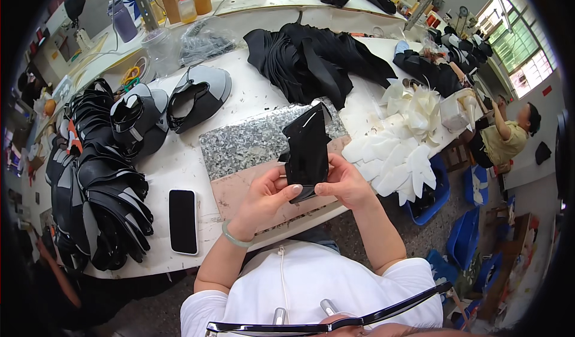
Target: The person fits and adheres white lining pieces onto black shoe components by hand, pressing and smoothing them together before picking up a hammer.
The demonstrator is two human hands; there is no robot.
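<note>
Both my hands hold a black, partly glossy shoe upper piece [307, 148] upright over the work board, in front of my chest. My left hand [263, 198] grips its lower left corner, thumb toward me. On the lower right edge, my right hand [348, 184] pinches it the same way. The fingers behind the piece are partly hidden. Beneath it lie a speckled grey slab [239, 140] and a pinkish board [230, 192]. White leaf-shaped lining pieces [392, 163] lie in a heap beside my right hand.
Stacked black-and-grey shoe uppers [111, 199] fill the left, near two formed uppers [197, 97]. A phone [182, 222] lies at the near left. Black pieces [305, 55] are piled at the back. Blue bins [440, 190] stand below the right edge; another person [509, 136] is beyond.
</note>
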